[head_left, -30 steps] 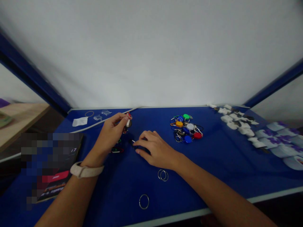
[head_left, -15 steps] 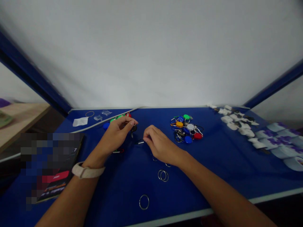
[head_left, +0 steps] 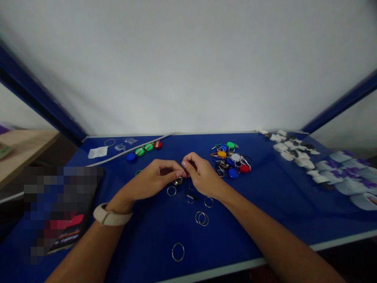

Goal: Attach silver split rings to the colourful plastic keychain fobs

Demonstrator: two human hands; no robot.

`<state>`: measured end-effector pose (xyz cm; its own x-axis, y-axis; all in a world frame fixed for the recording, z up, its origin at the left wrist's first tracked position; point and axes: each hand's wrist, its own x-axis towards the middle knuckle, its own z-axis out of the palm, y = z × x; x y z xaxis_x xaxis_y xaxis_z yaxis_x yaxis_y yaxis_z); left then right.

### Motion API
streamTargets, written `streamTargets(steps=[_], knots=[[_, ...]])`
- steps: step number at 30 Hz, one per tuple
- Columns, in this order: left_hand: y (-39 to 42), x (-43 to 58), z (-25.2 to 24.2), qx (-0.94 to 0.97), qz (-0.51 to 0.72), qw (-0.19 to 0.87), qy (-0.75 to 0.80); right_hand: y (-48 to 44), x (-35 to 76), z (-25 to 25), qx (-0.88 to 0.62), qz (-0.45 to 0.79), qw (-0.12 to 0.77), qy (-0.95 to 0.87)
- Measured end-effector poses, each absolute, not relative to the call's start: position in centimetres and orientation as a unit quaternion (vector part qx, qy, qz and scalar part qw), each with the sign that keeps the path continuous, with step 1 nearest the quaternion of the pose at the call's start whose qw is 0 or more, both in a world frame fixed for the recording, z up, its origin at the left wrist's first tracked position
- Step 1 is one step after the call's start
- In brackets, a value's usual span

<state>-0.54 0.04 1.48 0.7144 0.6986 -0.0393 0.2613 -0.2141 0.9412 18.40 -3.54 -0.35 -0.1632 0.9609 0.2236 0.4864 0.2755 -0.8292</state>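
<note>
My left hand (head_left: pixel 153 179), with a pale watch strap at the wrist, is closed on a small round badge reel (head_left: pixel 178 181), mostly hidden under its fingertips. My right hand (head_left: pixel 202 175) pinches beside it, the two sets of fingertips meeting; what it grips is too small to make out. A dark clip-like piece (head_left: pixel 190 195) shows just below the right hand. Close by lie a metal split ring (head_left: pixel 171 191) and another ring (head_left: pixel 209 202). Two overlapping rings (head_left: pixel 202 218) and a larger one (head_left: pixel 178 252) are nearer the front edge.
Behind my left hand, blue, green and red reels (head_left: pixel 144 149) stand in a row along a cable (head_left: pixel 118 156). Mixed reels with carabiners (head_left: pixel 232 159) are heaped on the right. White pieces (head_left: pixel 294 151) and purple-topped items (head_left: pixel 350 173) fill the far right; a dark magazine (head_left: pixel 73 228) lies left.
Both hands have come together, the left moving right and toward me. The row of reels behind it is now uncovered. The dark clip-like piece shows below the right hand.
</note>
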Motion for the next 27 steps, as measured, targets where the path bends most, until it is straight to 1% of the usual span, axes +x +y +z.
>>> streamTargets(steps=[3, 6, 11, 15, 17, 21, 27], knots=[[0.2, -0.4, 1.2, 0.752, 0.211, 0.529, 0.333, -3.3, 18.7, -0.3, -0.53, 0.277, 0.382, -0.704], [0.4, -0.5, 1.5, 0.743, 0.247, 0.501, 0.367, -3.2, 19.4, 0.0, -0.518, 0.282, 0.335, -0.735], [0.4, -0.4, 2.1, 0.725, 0.286, 0.468, 0.416, -3.5, 20.9, 1.4, -0.458, 0.373, 0.191, -0.784], [0.6, -0.4, 1.9, 0.726, 0.299, 0.466, 0.409, -3.7, 22.1, 2.8, -0.373, 0.479, 0.045, -0.794], [0.7, -0.4, 1.8, 0.728, 0.296, 0.466, 0.407, -3.7, 22.4, 3.3, -0.346, 0.508, -0.002, -0.789], [0.7, -0.5, 1.6, 0.729, 0.291, 0.463, 0.411, -3.9, 22.1, 3.4, -0.327, 0.5, -0.037, -0.801], [0.8, -0.6, 1.5, 0.733, 0.293, 0.46, 0.406, -4.0, 21.5, 2.8, -0.358, 0.431, -0.03, -0.828]])
